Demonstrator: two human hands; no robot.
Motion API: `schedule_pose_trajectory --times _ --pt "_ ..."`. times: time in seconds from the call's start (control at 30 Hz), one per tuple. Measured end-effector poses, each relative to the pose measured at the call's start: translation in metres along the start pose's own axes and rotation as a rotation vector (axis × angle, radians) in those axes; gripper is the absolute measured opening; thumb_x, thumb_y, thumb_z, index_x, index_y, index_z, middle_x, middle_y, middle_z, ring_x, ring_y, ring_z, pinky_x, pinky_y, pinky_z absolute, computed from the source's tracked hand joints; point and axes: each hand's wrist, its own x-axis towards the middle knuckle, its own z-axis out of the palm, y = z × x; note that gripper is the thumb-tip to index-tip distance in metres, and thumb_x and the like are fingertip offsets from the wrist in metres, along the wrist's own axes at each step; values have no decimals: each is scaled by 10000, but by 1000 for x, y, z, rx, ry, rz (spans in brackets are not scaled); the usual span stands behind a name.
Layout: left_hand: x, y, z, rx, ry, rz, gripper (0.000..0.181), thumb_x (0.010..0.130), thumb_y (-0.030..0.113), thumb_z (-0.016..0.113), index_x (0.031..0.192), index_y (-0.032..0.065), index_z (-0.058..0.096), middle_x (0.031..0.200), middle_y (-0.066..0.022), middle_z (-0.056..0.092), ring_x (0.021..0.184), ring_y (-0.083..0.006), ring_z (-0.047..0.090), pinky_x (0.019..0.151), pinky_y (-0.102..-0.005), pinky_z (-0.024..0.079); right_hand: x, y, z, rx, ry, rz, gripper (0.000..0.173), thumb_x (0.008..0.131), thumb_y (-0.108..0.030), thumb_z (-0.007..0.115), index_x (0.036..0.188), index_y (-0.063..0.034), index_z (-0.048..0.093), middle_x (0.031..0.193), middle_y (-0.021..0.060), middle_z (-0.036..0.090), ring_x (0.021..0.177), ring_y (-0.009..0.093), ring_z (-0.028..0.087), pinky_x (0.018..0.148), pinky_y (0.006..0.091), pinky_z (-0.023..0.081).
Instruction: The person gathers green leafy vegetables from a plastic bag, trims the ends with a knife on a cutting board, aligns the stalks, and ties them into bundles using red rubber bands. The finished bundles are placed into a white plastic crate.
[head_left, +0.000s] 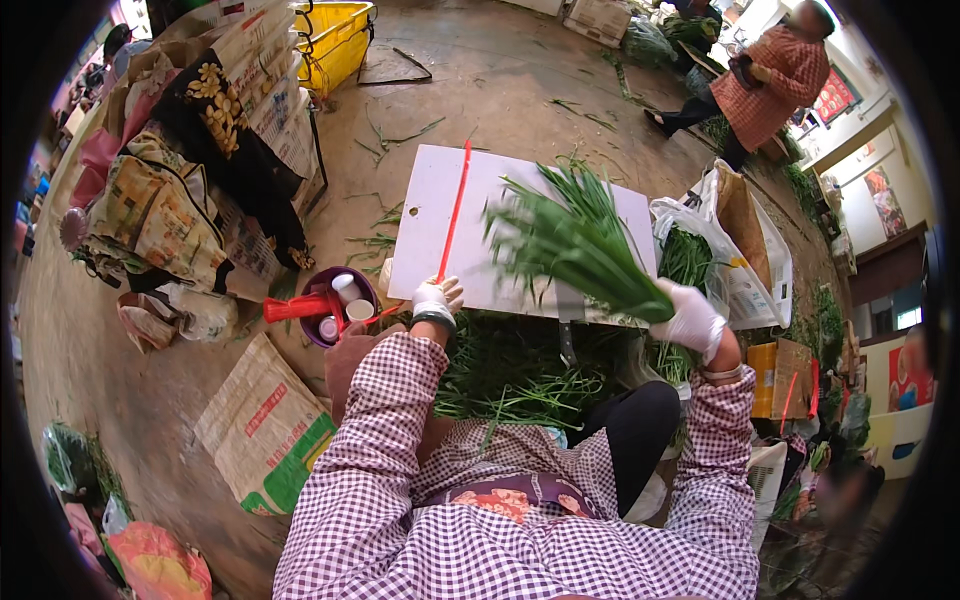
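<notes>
My right hand (691, 319), in a white glove, grips the stem end of a bunch of long green leafy vegetables (577, 255), blurred by motion, over the right half of a white board (517, 169). More green leaves show behind the bunch on the board. My left hand (439, 298), gloved too, is at the board's lower left edge, at the lower end of a red plastic strip (457, 210) that lies across the board. Whether its fingers pinch the strip I cannot tell. A knife (568, 341) lies at the board's near edge, its dark handle sticking out towards me.
A purple bucket (311, 330) with white rolls or cups and a bundle of red strips (296, 307) stands left. Loose greens (525, 394) lie below the board. Right are a plastic bag of greens (686, 255) and a white crate (776, 289). A person (772, 82) stands far right.
</notes>
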Motion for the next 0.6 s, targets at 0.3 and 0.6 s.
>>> schedule_pose_trajectory --times 0.3,0.6 --pt "-41 -29 42 63 63 -108 432 937 335 276 1208 19 391 1271 -182 470 1158 -380 436 877 -526 392 133 -75 45 229 249 -110 577 670 -90 689 1211 -4 505 954 148 644 825 202 622 769 302 496" --pt "-18 -56 34 54 146 -131 438 915 330 229 1235 74 383 1242 -172 492 1026 -430 538 803 -565 412 279 -9 229 -361 183 -183 241 728 -24 538 965 -47 579 925 209 624 900 349 610 771 413 488"
